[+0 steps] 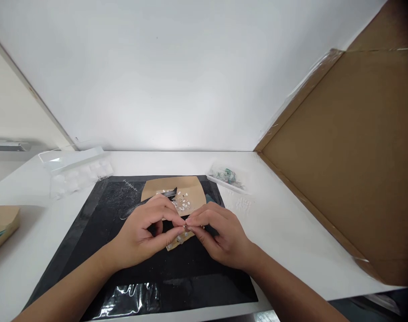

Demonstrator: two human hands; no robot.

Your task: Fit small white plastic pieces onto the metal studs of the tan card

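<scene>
My left hand (153, 228) and my right hand (220, 230) meet over the black mat, thumb and forefinger of each pinched together. Between the fingertips is a tiny shiny piece (185, 227), too small to name. Beneath my fingers lies a small tan piece (172, 245) with pale bits on it, partly covered by my hands. Just beyond, a sheet of brown paper (193, 192) carries scattered small white pieces (182, 203) and a dark-tipped tool (169, 193), whose near end my left hand hides.
The black mat (73, 250) covers the table's middle. A clear compartment box (79, 176) stands back left; a clear tray (227, 176) with green and clear bits sits back right, near small pale pieces (243, 204). Cardboard (351, 156) walls the right; a brown packet (2, 223) lies left.
</scene>
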